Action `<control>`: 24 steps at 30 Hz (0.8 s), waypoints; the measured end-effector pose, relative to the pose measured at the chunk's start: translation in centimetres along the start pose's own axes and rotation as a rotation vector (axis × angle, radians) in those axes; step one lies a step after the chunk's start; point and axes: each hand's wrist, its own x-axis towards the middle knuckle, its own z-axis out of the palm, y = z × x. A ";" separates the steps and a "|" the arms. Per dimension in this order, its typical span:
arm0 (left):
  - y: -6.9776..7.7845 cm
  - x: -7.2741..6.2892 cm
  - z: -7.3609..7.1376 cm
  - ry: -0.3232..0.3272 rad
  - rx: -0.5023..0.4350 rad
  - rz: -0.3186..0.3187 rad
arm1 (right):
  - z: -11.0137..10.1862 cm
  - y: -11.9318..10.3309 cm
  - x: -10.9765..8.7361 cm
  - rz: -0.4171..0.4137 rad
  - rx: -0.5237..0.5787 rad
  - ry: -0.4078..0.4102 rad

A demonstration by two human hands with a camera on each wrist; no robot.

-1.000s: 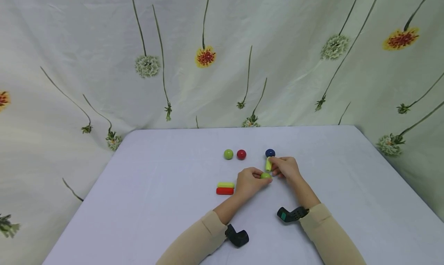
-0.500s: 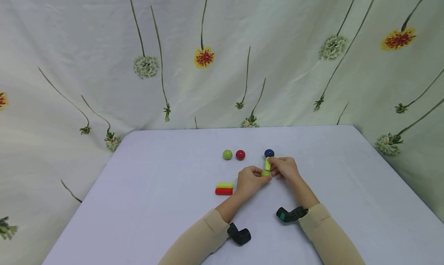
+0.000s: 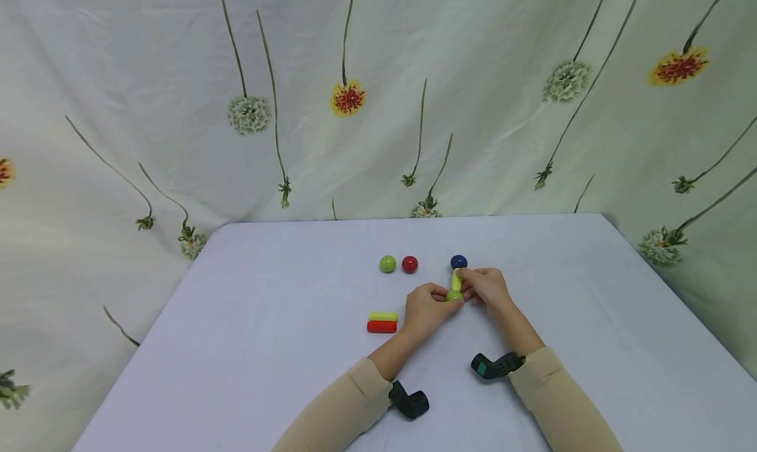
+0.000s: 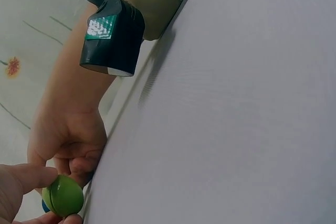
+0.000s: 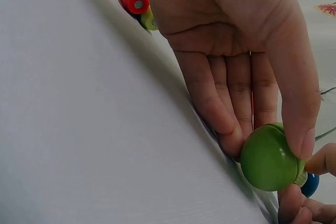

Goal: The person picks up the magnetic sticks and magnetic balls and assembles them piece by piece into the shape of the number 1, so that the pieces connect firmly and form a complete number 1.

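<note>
Green ball (image 3: 454, 295) is pinched at a pale table (image 3: 260, 320) before flowered cloth (image 3: 307, 51).

The green ball (image 3: 454, 296) in the left hand (image 3: 424, 309) now meets the yellow rod (image 3: 456, 282).

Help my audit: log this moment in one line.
left grip: holds green ball; right grip: pinches yellow rod; blue ball: at rod's end
</note>
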 end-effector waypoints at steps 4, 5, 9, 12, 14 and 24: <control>0.0 0.0 0.1 0.003 0.008 -0.001 | 0.0 0.0 0.0 0.001 -0.015 0.004; -0.1 0.0 0.1 0.004 0.012 -0.001 | 0.0 0.0 0.0 -0.002 -0.022 0.003; -0.2 0.1 0.2 0.008 0.015 -0.008 | 0.0 0.0 -0.1 -0.011 -0.040 -0.001; -0.2 0.2 0.2 0.012 0.018 -0.013 | 0.0 0.0 -0.1 -0.019 -0.053 -0.002; -0.1 0.2 0.2 0.012 0.018 -0.019 | 0.0 -0.1 -0.2 -0.026 -0.068 -0.005; 0.2 0.0 0.0 0.009 0.010 -0.023 | -0.8 0.3 -1.4 -0.063 -0.157 -0.025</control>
